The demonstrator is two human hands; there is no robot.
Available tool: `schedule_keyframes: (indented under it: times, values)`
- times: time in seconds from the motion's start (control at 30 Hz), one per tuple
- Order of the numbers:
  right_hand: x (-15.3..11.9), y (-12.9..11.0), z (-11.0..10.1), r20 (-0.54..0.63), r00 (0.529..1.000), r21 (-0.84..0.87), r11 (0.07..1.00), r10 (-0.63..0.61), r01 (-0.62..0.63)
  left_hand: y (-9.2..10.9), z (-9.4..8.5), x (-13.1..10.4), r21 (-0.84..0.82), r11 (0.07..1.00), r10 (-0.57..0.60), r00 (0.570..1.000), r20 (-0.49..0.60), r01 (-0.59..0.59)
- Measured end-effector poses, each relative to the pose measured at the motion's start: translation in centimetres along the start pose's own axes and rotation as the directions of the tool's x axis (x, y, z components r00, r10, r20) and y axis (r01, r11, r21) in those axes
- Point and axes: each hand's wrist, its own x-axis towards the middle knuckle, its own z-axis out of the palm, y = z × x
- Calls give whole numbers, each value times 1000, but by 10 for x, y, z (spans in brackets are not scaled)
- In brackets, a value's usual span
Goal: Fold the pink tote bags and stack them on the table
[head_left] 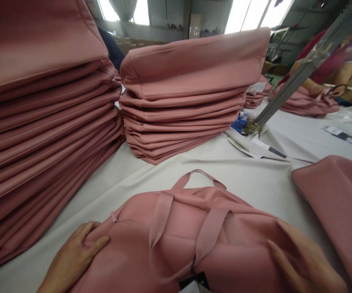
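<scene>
Fingers of the left hand (77,253) and right hand (305,256) grasp a pink bag (183,223) toward the bench's (109,187) near edge, apparently fully sewn, straps (162,213) attached, but not flattened like the stack (48,142) toward the left edge.

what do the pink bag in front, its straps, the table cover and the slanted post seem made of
Pink bag: probably faux leather or coated fabric, smooth with a soft sheen; real leather is possible. Straps: perhaps webbing, flat bands bending in loops; the weave is unclear. Table cover: likely cloth or soft sheeting, pale and matte, with wrinkles. Slanted post: probably metal, grey, straight and rigid-looking.
</scene>
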Motion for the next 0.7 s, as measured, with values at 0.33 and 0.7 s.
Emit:
schedule_keyframes:
  times: [0.33,0.7]
  values:
    - [95,-45,66,585,792,-48,968,-171,245,125,-26,40,-31,738,667,721,185,-674]
    - [49,-4,38,316,934,-63,978,-168,197,145,-34,35,-102,810,557,702,444,-577]
